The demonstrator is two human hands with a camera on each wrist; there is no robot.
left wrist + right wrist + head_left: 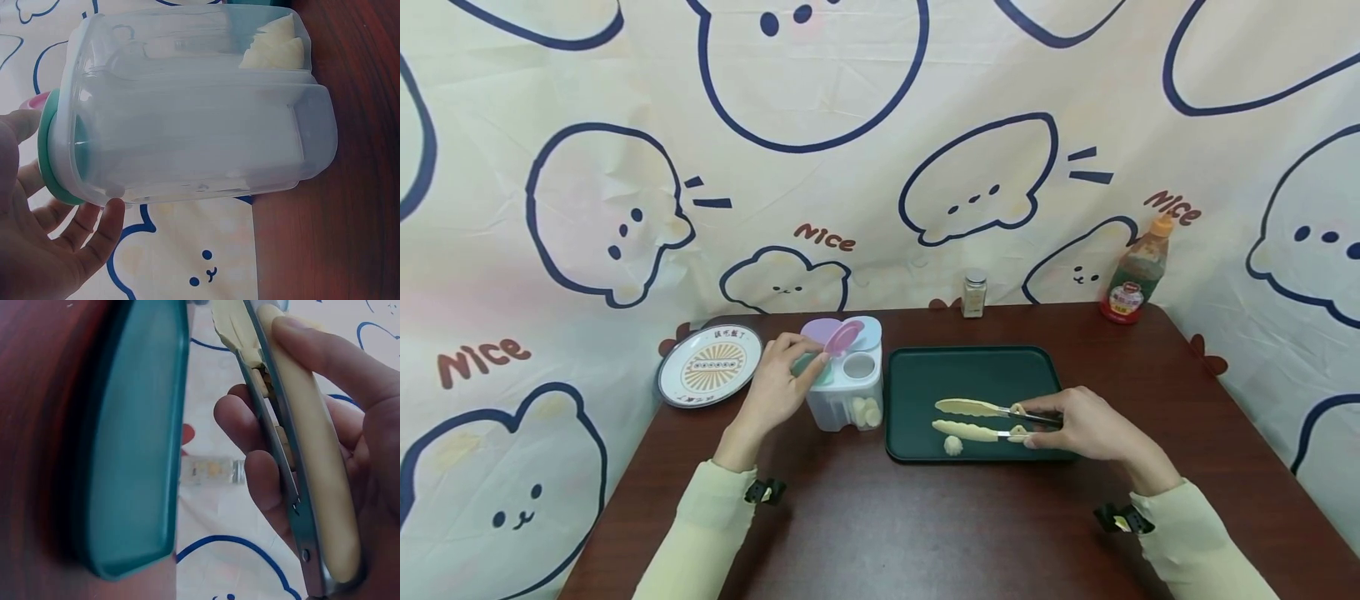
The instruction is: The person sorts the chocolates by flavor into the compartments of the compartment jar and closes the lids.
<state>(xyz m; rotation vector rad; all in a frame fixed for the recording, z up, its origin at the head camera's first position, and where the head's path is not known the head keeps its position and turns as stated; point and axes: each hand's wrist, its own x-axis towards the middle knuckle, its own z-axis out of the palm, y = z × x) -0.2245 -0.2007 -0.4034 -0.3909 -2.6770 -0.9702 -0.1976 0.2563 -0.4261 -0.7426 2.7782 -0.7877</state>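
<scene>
left hand [778, 385]: at the left side of the clear container [847, 385], fingers [801, 346] curled onto its lid area, thumb near the green lid [810, 364]; wrist view shows relaxed fingers [94, 231] beside the container wall [200, 119], palm not wrapped around it
right hand [1086, 425]: grips the handle end of the tongs [992, 419], fingers [262, 469] curled round one arm, thumb on the other
tongs: cream-coloured, tips apart, pointing left over the green tray [925, 375]; nothing between the tips
dough piece [952, 447]: small pale lump lying on the tray, just below the lower tong tip, near the tray's front edge
clear container: stands on the tabletop [925, 517] just left of the tray, split into compartments; pink lid [842, 337] tilted up, a round grey-rimmed opening to its right; pale pieces [865, 410] in the front right compartment, seen also in the wrist view [275, 47]
green tray: flat on the tabletop, centre, touching or nearly touching the container, cannot tell which
plate [710, 365]: round, patterned, at the left back corner of the tabletop, behind the left hand
small jar [974, 293]: upright at the back edge, behind the tray
sauce bottle [1138, 271]: orange cap, red label, upright at the back right
backdrop [880, 150]: cloth with cartoon outlines behind the tabletop
</scene>
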